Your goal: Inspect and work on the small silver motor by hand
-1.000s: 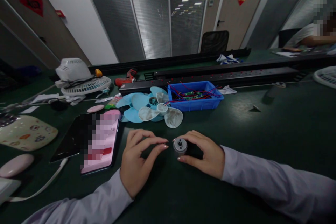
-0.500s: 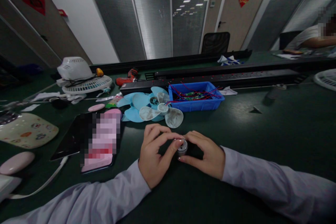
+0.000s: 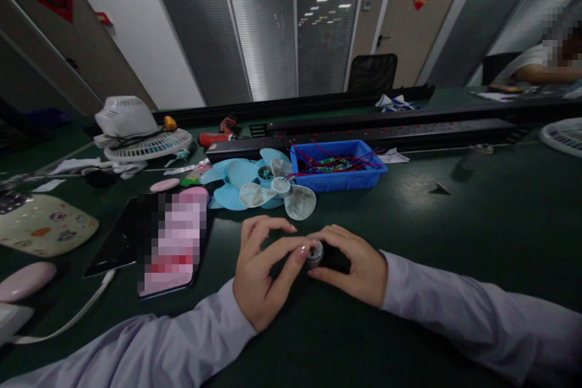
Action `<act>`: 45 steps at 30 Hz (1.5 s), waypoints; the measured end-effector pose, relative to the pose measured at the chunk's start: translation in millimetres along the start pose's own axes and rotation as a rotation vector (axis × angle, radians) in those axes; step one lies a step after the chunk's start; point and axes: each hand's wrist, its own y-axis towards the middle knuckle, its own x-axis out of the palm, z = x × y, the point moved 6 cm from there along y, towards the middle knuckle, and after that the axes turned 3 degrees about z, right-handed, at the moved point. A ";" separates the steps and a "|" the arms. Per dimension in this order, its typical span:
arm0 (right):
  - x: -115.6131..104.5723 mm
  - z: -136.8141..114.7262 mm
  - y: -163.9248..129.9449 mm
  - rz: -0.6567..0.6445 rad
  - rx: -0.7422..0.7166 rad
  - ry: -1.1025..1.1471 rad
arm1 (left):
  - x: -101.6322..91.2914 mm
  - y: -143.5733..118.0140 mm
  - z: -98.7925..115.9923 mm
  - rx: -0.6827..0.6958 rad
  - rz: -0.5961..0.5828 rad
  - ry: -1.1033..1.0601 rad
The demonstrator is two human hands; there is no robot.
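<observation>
A small silver metal cylinder (image 3: 315,257) stands on the dark green table, with a dark spot on its round top. My right hand (image 3: 357,264) grips it from the right, thumb on the near side and index finger on the far side. At its upper left edge, my left hand (image 3: 268,273) has thumb and index fingertips pinched together. Whatever lies between those tips is too small or hidden to make out. The other left fingers are bent and raised. Just beyond the hands lie light blue fan blades (image 3: 240,176) and a greyish fan blade set (image 3: 300,201).
A blue bin (image 3: 339,180) holds circuit boards with red wires. To the left are a phone (image 3: 173,242), a black tablet (image 3: 118,239) and a patterned pouch (image 3: 50,224). Farther back are a white fan (image 3: 127,121) and a red drill (image 3: 222,133). A person sits at far right.
The left hand has shifted slightly left, its thumb drawing back from the cylinder's top to its edge. The right hand still grips the cylinder. The view has moved slightly.
</observation>
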 end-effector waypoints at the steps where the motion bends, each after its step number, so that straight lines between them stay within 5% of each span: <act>1: 0.2 0.1 0.1 -0.006 0.000 0.003 | -0.5 -0.4 0.3 0.005 0.010 -0.002; 20: 1.1 2.2 -0.7 0.006 0.010 0.001 | 4.5 0.1 -7.9 -0.055 -0.047 -0.095; 30: 1.5 3.5 -0.5 0.012 0.008 0.010 | 9.7 8.0 -18.8 -0.010 -0.210 -0.194; 45: 0.7 -0.8 0.0 -0.001 -0.035 0.025 | -1.4 -9.0 16.2 0.304 0.027 0.250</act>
